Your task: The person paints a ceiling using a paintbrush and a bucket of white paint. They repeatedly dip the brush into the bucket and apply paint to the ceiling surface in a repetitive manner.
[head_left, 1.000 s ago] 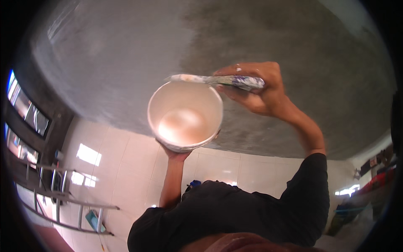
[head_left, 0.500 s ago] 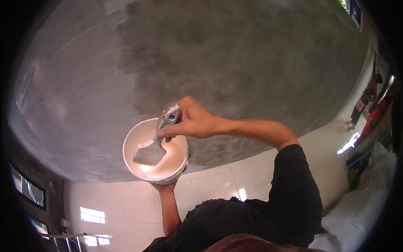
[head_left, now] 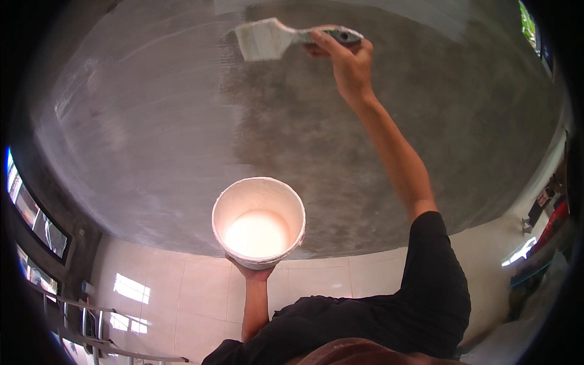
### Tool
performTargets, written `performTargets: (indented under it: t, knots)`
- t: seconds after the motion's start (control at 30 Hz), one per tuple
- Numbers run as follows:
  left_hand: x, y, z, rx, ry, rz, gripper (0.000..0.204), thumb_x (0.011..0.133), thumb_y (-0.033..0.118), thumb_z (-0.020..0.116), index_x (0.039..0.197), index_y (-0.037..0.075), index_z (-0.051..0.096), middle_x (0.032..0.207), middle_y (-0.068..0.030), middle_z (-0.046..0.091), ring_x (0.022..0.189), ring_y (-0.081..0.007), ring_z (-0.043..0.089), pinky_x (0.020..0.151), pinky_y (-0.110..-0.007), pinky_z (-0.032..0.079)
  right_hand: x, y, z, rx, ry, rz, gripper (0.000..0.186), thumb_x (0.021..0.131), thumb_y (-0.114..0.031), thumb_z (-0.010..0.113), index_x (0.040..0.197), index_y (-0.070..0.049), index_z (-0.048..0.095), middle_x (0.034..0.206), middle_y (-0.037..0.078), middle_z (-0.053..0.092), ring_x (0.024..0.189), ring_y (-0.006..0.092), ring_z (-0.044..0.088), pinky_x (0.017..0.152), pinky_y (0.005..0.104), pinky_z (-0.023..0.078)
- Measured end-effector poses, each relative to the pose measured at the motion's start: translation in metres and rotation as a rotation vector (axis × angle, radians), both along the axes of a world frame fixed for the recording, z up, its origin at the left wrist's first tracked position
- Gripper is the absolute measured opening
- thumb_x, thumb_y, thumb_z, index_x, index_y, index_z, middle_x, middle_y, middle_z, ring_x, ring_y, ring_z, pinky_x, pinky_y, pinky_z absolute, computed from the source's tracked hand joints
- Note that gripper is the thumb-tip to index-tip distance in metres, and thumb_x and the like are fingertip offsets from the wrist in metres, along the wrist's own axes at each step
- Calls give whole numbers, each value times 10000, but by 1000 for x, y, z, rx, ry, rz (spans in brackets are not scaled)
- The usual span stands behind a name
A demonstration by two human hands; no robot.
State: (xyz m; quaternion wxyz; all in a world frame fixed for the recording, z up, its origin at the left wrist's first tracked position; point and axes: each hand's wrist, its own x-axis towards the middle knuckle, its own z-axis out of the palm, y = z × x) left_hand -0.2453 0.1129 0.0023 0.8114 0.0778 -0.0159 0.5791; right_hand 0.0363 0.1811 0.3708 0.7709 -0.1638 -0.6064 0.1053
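Pointing left with its bristles, the flat brush (head_left: 264, 41) lies almost level before the upper wall (head_left: 340, 152), its long axis running sideways from the bristle edge to the handle's butt on the right. Whether the bristles touch the wall I cannot tell. The right hand (head_left: 347, 58) is clasped around the handle, thumb on the near side, fingers partly hidden behind. Broad and squarish, the brush head is coated whitish; the slimmer handle is dark, smeared with pale residue and pierced by a hole near its butt.

Lower down, well apart from the brush, the left hand (head_left: 254, 272) grasps the bucket (head_left: 258, 191) from beneath, most of its fingers out of sight. The bucket is round, whitish and crusted along the lip, its mouth turned up toward the view, with smooth, glaring pale liquid (head_left: 258, 234) inside. Matt and grey, the wall is lighter and streaky at left, darker and mottled at right, with a ragged upright border between. Glossy pale tiles make up the floor (head_left: 201, 286)
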Motion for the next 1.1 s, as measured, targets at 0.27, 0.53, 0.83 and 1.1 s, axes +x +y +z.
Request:
performTargets:
  t: [0.27,0.53,0.83,1.1]
  knots:
    - [-16,-3,12,173,69,33,928,936,782,422,1591,139,292,1610,-175,349,1432,-429,401,1100,-643,432,-52,143,81,63,264,-90,170,837,-111,808,824,45,740,796,113,752,720,189,745,685,323,625]
    - [-37,14,25,249,-93,-172,954,932,746,510,1590,84,315,1614,-178,377,1458,-363,393,1213,-533,363,2,175,76,198,193,-590,246,781,-133,871,727,40,704,730,84,737,598,155,708,584,286,596]
    - [-50,13,40,233,8,-137,861,962,743,409,1576,145,320,1596,-168,374,1432,-425,401,1115,-668,405,168,61,56,150,319,-971,276,783,-178,874,687,11,698,712,96,742,657,184,749,586,337,608]
    - [-36,1,10,111,99,-91,859,965,708,467,1570,113,335,1593,-170,388,1436,-387,408,1159,-594,390,146,41,61,268,37,-1717,224,833,-234,708,745,-29,716,691,196,694,658,395,700,623,466,566]
